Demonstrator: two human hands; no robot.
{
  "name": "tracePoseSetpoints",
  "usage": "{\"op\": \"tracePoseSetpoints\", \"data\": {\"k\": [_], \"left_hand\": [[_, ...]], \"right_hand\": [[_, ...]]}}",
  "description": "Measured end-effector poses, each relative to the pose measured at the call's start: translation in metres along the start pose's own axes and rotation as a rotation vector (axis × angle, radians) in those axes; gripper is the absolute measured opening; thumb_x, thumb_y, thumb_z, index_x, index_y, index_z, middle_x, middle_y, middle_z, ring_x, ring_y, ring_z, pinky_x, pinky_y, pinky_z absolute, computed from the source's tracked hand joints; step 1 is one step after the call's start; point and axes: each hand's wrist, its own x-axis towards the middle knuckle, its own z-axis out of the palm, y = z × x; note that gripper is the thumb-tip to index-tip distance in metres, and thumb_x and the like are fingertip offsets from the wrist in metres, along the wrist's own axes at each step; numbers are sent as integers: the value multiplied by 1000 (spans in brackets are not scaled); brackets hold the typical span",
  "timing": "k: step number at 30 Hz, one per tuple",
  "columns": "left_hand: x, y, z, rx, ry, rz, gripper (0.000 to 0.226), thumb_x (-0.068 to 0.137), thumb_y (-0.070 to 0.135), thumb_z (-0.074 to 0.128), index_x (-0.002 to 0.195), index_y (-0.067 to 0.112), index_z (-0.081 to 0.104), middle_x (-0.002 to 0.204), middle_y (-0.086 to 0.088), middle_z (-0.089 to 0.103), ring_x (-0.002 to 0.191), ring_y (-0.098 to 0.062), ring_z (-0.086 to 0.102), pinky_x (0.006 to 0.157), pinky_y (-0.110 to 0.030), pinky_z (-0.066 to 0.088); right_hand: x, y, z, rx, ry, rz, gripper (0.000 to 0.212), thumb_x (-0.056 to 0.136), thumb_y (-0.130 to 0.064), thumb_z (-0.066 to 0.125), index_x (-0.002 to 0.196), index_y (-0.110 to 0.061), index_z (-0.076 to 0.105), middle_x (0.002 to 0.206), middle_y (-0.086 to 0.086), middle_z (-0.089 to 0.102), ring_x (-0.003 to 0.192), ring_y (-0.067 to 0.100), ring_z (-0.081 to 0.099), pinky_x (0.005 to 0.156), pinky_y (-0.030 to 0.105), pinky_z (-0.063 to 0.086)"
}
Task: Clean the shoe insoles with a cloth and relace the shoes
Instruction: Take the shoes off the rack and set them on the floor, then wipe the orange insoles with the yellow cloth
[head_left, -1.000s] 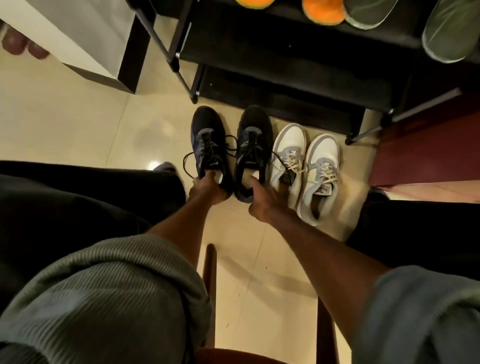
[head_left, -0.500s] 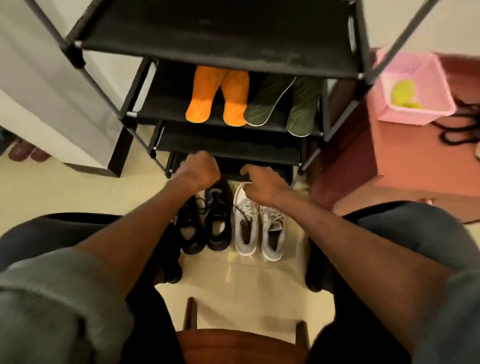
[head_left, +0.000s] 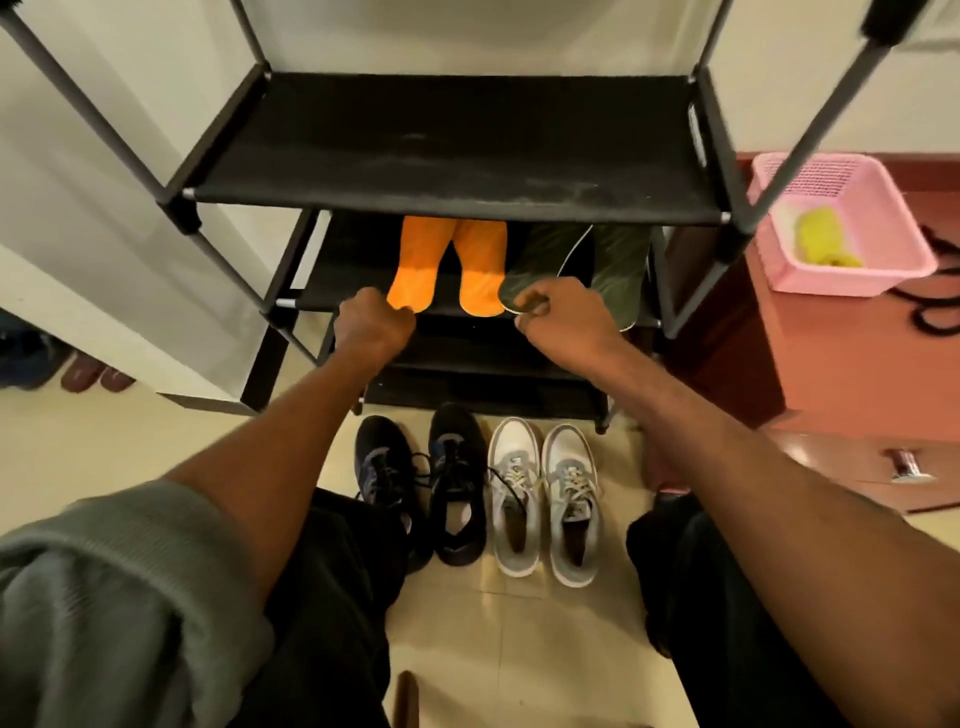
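Both arms reach out to the middle shelf (head_left: 332, 299) of the black rack: the left hand (head_left: 375, 325) pinches the near tip of the left orange insole (head_left: 415, 275), and the right hand (head_left: 558, 312) pinches the near end of a green insole (head_left: 535, 260). A second green insole (head_left: 618, 270) lies to its right. On the floor just in front stand the black shoes (head_left: 457, 483) and, to their right, the grey shoes (head_left: 543, 499).
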Motion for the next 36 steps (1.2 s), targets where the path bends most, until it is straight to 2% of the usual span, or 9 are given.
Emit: {"op": "tracePoseSetpoints", "data": {"k": [4, 6, 10, 15, 20, 25, 29, 33, 36], "left_hand": [[31, -5, 16, -123, -12, -126, 59, 81, 56, 65, 117, 10, 60, 107, -13, 70, 93, -32, 70, 78, -40, 59], [41, -3, 25, -217, -13, -180, 63, 76, 53, 70, 122, 12, 56, 110, -14, 69, 91, -33, 72, 76, -45, 63], [42, 10, 31, -488, -23, -298, 51, 89, 25, 76, 132, 12, 51, 115, -14, 67, 86, -27, 73, 50, -29, 57], [19, 23, 22, -865, -62, -520, 26, 100, 10, 59, 125, 11, 60, 103, -9, 73, 68, -14, 73, 55, -32, 52], [-56, 51, 12, -1010, -129, -540, 22, 100, 4, 52, 120, 5, 62, 85, -8, 68, 66, -16, 68, 63, -32, 51], [-154, 61, 23, -1018, -211, -519, 26, 100, 3, 53, 125, 4, 58, 79, -8, 64, 65, -17, 66, 62, -32, 53], [-216, 59, 28, -1000, -279, -502, 23, 101, 3, 53, 124, 2, 58, 90, -12, 67, 67, -16, 68, 64, -34, 56], [-275, 65, 12, -922, -287, -360, 6, 103, 5, 56, 106, 9, 54, 94, -14, 68, 72, -18, 68, 81, -41, 59], [-286, 58, 2, -850, -436, -317, 15, 99, 9, 65, 112, 9, 56, 102, -15, 71, 84, -20, 72, 77, -39, 59]], "right_hand": [[28, -13, 17, 41, -36, -15, 19, 87, -24, 67, 105, -24, 73, 100, 3, 73, 98, 26, 69, 91, 48, 59], [35, -16, 24, 81, -55, -4, 23, 85, -25, 66, 107, -30, 72, 105, 4, 71, 104, 28, 68, 92, 50, 59], [38, -16, 30, 116, -80, 17, 24, 78, -24, 65, 98, -37, 68, 107, 9, 70, 106, 31, 68, 92, 49, 60], [30, -12, 26, 130, -114, 28, 20, 88, -15, 66, 103, -26, 71, 109, 7, 73, 105, 28, 70, 90, 45, 61], [10, -14, 13, 325, -168, 131, 18, 104, -27, 55, 113, -18, 69, 100, 6, 76, 85, 20, 74, 65, 30, 56], [-18, -8, -6, 542, -236, 317, 37, 107, -42, 53, 124, -11, 63, 109, 12, 75, 87, 25, 73, 74, 36, 56], [-48, -1, -22, 544, -230, 336, 25, 102, -20, 63, 120, -3, 68, 100, 14, 70, 85, 26, 68, 75, 38, 58], [-88, 5, -50, 630, -232, 351, 12, 97, -6, 68, 108, -5, 66, 100, 14, 71, 83, 24, 69, 64, 36, 56], [-97, 6, -61, 577, -246, 344, 5, 96, -4, 68, 98, -8, 66, 94, 13, 70, 75, 22, 67, 62, 34, 56]]}}
